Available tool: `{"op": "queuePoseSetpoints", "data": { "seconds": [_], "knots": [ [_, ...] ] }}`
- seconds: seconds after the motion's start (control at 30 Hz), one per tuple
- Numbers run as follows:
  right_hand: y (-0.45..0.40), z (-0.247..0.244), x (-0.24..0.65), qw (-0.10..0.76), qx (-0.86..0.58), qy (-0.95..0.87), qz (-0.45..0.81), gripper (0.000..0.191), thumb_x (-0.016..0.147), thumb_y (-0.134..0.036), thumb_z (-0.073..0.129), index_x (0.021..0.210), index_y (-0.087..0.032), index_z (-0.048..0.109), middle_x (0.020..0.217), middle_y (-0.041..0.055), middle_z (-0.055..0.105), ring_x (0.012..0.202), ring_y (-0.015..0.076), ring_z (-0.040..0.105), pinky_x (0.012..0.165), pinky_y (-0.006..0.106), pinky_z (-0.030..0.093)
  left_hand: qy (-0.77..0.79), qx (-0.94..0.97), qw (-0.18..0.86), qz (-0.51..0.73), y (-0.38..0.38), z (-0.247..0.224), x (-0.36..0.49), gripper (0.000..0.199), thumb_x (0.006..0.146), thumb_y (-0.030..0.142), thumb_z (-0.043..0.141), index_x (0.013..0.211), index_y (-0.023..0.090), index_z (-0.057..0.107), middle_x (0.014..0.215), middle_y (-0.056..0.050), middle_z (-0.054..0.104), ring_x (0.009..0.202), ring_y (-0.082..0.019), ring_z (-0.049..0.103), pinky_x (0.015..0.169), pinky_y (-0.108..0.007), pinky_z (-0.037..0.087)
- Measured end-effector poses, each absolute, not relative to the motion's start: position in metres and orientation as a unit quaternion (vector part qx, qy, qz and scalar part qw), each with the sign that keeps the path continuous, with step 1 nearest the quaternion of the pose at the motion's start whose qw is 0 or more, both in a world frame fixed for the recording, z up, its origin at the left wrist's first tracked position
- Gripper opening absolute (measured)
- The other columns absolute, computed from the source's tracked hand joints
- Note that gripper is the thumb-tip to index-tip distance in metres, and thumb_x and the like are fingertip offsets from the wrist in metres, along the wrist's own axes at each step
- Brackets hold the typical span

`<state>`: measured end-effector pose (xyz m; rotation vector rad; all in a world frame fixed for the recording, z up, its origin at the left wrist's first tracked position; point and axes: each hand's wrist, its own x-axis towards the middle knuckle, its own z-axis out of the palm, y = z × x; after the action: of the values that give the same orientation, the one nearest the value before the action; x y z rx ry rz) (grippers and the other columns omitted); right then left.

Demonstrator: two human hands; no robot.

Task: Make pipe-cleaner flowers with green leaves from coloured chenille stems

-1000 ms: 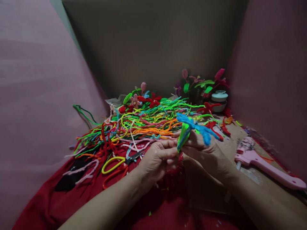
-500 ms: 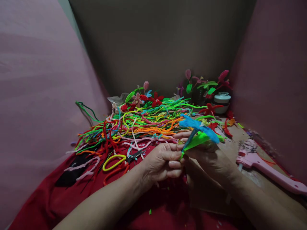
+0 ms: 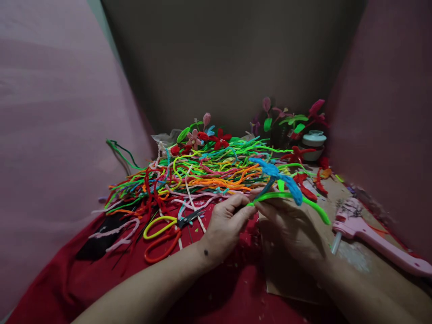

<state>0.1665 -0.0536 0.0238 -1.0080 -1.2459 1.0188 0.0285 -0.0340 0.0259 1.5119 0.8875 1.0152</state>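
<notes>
Both of my hands meet at the stem of a blue pipe-cleaner flower (image 3: 285, 177) with bright green leaves (image 3: 303, 200). My left hand (image 3: 227, 225) pinches the green lower end of the stem between thumb and fingers. Close beside it, my right hand (image 3: 286, 222) has its fingertips pressed to the same spot under the leaf; its other fingers are mostly hidden. The blue petals spread above my right hand, tilted to the right. Scissors (image 3: 172, 229) with one yellow and one red handle lie on the red cloth, left of my left hand.
A large heap of coloured pipe cleaners (image 3: 202, 175) spreads behind my hands. Finished flowers (image 3: 221, 139) lie at the back, near a lidded jar (image 3: 313, 144). On the right, a pink glue gun (image 3: 371, 229) rests on cardboard (image 3: 293, 283). Pink walls (image 3: 60, 135) flank the red cloth (image 3: 205, 297).
The flower has turned so its petals and leaf now point more to the right. My left hand has rolled, showing its back and wrist, and the scissors' red handle is more exposed.
</notes>
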Motion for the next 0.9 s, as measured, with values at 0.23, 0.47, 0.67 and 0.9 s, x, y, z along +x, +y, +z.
{"op": "queuePoseSetpoints", "data": {
  "seconds": [0.23, 0.47, 0.67, 0.9],
  "knots": [
    [-0.052, 0.025, 0.172, 0.561, -0.432, -0.627, 0.324, 0.015, 0.075, -0.021, 0.061, 0.082, -0.026, 0.073, 0.074, -0.0021, 0.071, 0.068, 0.0157, 0.063, 0.067, 0.026, 0.051, 0.37, 0.573, 0.585, 0.438, -0.031, 0.027, 0.029, 0.017, 0.078, 0.028, 0.059, 0.068, 0.015, 0.052, 0.051, 0.008, 0.04, 0.043, -0.003, 0.032, 0.043, -0.018, 0.026],
    [-0.05, 0.014, 0.175, 0.595, -0.439, -0.622, 0.256, 0.018, 0.077, -0.022, 0.059, 0.089, -0.026, 0.072, 0.08, -0.0002, 0.069, 0.077, 0.0166, 0.062, 0.074, 0.026, 0.05, 0.375, 0.56, 0.595, 0.438, -0.032, 0.029, 0.03, 0.017, 0.077, 0.025, 0.061, 0.066, 0.015, 0.052, 0.05, 0.007, 0.039, 0.043, -0.002, 0.032, 0.043, -0.016, 0.027],
    [-0.047, 0.02, 0.176, 0.595, -0.415, -0.576, 0.376, 0.013, 0.075, -0.026, 0.064, 0.081, -0.025, 0.074, 0.075, -0.0004, 0.069, 0.073, 0.0175, 0.062, 0.071, 0.028, 0.05, 0.275, 0.449, 0.763, 0.376, -0.029, 0.027, 0.028, 0.017, 0.077, 0.024, 0.062, 0.07, 0.015, 0.05, 0.055, 0.006, 0.045, 0.037, 0.0, 0.024, 0.037, -0.013, 0.024],
    [-0.045, 0.004, 0.184, 0.549, -0.338, -0.502, 0.577, 0.02, 0.068, -0.033, 0.072, 0.087, -0.026, 0.075, 0.097, 0.0029, 0.069, 0.104, 0.0236, 0.054, 0.092, 0.037, 0.041, 0.128, 0.348, 0.908, 0.196, -0.018, 0.02, 0.02, 0.02, 0.073, 0.024, 0.068, 0.07, 0.012, 0.052, 0.048, 0.008, 0.037, 0.032, 0.002, 0.008, 0.027, -0.011, 0.013]
  ]
}}
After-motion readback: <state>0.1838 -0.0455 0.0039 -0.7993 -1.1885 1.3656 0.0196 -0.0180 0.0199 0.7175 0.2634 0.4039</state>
